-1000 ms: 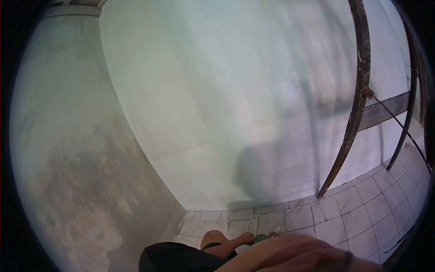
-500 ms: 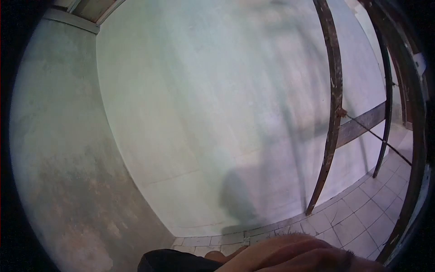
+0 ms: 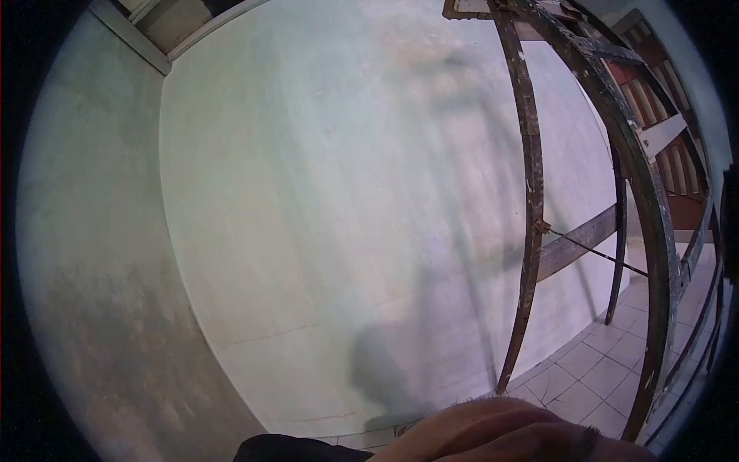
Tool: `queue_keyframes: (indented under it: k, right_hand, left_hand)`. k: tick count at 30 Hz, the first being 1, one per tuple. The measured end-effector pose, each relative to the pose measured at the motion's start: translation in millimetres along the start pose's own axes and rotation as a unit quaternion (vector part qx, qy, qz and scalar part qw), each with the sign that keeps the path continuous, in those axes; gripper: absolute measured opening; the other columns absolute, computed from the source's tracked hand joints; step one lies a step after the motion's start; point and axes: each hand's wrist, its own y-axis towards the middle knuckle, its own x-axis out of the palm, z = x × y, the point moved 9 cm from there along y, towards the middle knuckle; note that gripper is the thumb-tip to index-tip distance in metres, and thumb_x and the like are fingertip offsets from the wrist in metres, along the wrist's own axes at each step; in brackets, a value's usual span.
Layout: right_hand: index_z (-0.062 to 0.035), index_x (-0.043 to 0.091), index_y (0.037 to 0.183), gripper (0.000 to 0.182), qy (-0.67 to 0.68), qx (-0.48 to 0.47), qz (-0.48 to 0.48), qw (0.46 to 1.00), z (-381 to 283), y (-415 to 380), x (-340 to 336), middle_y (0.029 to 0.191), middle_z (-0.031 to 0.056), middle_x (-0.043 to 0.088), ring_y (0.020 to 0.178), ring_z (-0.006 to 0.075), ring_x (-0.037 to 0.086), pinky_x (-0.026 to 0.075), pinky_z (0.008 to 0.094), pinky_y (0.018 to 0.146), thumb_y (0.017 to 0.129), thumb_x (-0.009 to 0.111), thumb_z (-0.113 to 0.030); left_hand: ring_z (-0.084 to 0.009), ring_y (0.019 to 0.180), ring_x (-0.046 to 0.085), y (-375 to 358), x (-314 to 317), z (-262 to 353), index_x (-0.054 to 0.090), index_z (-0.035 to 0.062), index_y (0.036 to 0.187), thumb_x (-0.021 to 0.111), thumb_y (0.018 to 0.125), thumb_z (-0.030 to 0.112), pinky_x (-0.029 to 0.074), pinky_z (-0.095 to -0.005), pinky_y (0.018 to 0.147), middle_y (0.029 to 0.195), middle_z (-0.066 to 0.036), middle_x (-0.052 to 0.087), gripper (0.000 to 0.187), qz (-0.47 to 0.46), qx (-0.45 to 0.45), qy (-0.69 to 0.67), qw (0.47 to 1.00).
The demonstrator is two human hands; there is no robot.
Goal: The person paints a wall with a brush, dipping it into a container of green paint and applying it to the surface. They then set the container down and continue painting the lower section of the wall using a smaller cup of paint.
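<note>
Neither my left hand nor my right hand shows in the head view. A large patch of bare skin [image 3: 493, 435] fills the lower edge, close to the camera, and no fingers can be made out on it. Beside it on the left is a piece of dark cloth [image 3: 296, 449]. Ahead stands a pale, patchy wall [image 3: 308, 192], with soft shadows of a head and of bars across it.
A dark, paint-spattered frame [image 3: 531, 185] with tall legs stands on the right. A plank [image 3: 577, 242] and a thin rod [image 3: 593, 250] run between its legs. White floor tiles [image 3: 600, 373] lie beneath. A stained side wall [image 3: 92, 254] is on the left.
My view has turned up and right, so more of the frame and a slatted reddish-brown thing behind it show. A small rounded bit of skin near the bottom is out of sight.
</note>
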Motion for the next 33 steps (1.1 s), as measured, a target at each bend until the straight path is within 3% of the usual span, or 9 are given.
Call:
queue_keyframes:
  k: [3,13,15,17,21,24,28,29,33]
  right_hand:
    - [-0.0015,0.057,0.111,0.040,-0.075,-0.071,0.036,0.994,3.8,4.4,5.5,0.073,0.0143,0.066,0.060,0.0258,0.063,0.051,0.0396,0.057,0.076,0.062,-0.019]
    - [-0.0061,0.058,0.115,0.044,-0.081,0.021,0.021,0.996,-5.4,-19.4,-11.0,0.083,0.0168,0.067,0.074,0.0271,0.065,0.052,0.0399,0.069,0.074,0.065,-0.021]
    - [-0.0089,0.065,0.088,0.037,-0.168,-0.054,0.019,0.984,-1.5,-12.3,-11.9,0.077,0.0120,0.068,0.071,0.0286,0.066,0.053,0.0395,0.066,0.065,0.072,-0.038]
    - [-0.0094,0.065,0.088,0.037,-0.123,-0.076,-0.007,0.990,64.0,30.4,17.8,0.077,0.0123,0.067,0.073,0.0300,0.066,0.052,0.0405,0.068,0.065,0.072,-0.038]
    - [-0.0095,0.064,0.087,0.034,-0.051,0.040,0.024,0.998,-14.3,-44.0,-25.2,0.080,0.0137,0.066,0.077,0.0344,0.064,0.051,0.0427,0.068,0.067,0.071,-0.035]
    - [-0.0086,0.061,0.088,0.032,-0.122,0.003,0.044,0.992,-19.7,-57.0,-23.5,0.077,0.0158,0.064,0.075,0.0356,0.063,0.050,0.0428,0.067,0.067,0.073,-0.030]
    - [-0.0081,0.061,0.088,0.028,-0.152,-0.029,0.036,0.987,-17.2,-63.8,-19.8,0.078,0.0156,0.064,0.075,0.0358,0.063,0.049,0.0430,0.067,0.068,0.073,-0.025]
    - [-0.0083,0.061,0.087,0.028,-0.124,-0.045,0.043,0.990,-15.0,-63.7,-18.4,0.079,0.0155,0.064,0.076,0.0358,0.063,0.049,0.0432,0.067,0.069,0.073,-0.025]
    - [-0.0062,0.061,0.087,0.022,-0.132,-0.039,0.048,0.989,-25.1,-65.7,-6.4,0.080,0.0165,0.064,0.076,0.0365,0.063,0.050,0.0401,0.067,0.077,0.071,-0.024]
  left_hand:
    - [-0.0199,0.097,0.056,-2.8,1.4,9.9,0.059,0.0034,0.100,0.071,0.072,0.033,0.044,-0.0376,0.087,0.101,-0.010,0.062,0.043,0.007,0.021,-0.016,1.000]
    - [-0.0182,0.105,0.053,-19.6,7.2,35.2,0.056,0.0052,0.108,0.078,0.068,0.030,0.041,-0.0376,0.092,0.108,-0.009,0.060,0.052,0.039,0.078,-0.082,0.993]
    - [-0.0178,0.107,0.052,-24.4,10.1,38.5,0.055,0.0055,0.109,0.079,0.067,0.030,0.040,-0.0376,0.093,0.110,-0.008,0.060,0.054,0.049,0.094,-0.099,0.989]
    - [-0.0175,0.109,0.052,-32.1,13.9,37.8,0.055,0.0059,0.110,0.080,0.066,0.029,0.039,-0.0376,0.094,0.111,-0.008,0.060,0.057,0.056,0.110,-0.113,0.986]
    - [-0.0168,0.112,0.050,-50.5,19.2,47.1,0.054,0.0065,0.113,0.083,0.064,0.028,0.038,-0.0376,0.096,0.114,-0.007,0.059,0.061,0.079,0.167,-0.152,0.971]
    - [-0.0173,0.116,0.048,-41.1,35.5,16.3,0.041,0.0051,0.125,0.086,0.060,0.027,0.035,-0.0370,0.101,0.119,-0.008,0.056,0.082,0.059,0.257,-0.067,0.962]
    - [-0.0212,0.117,0.050,-44.3,65.4,-33.6,0.035,0.0030,0.130,0.084,0.062,0.032,0.025,-0.0386,0.108,0.121,-0.008,0.056,0.089,0.035,0.167,-0.037,0.985]
    - [-0.0209,0.116,0.050,-57.3,50.8,-16.5,0.033,0.0027,0.130,0.084,0.062,0.030,0.026,-0.0378,0.108,0.121,-0.009,0.056,0.089,0.044,0.146,-0.126,0.980]
    - [-0.0238,0.115,0.051,-69.6,48.2,-47.1,0.026,0.0044,0.130,0.085,0.058,0.025,0.038,-0.0370,0.099,0.121,-0.014,0.053,0.096,0.094,0.089,-0.106,0.986]
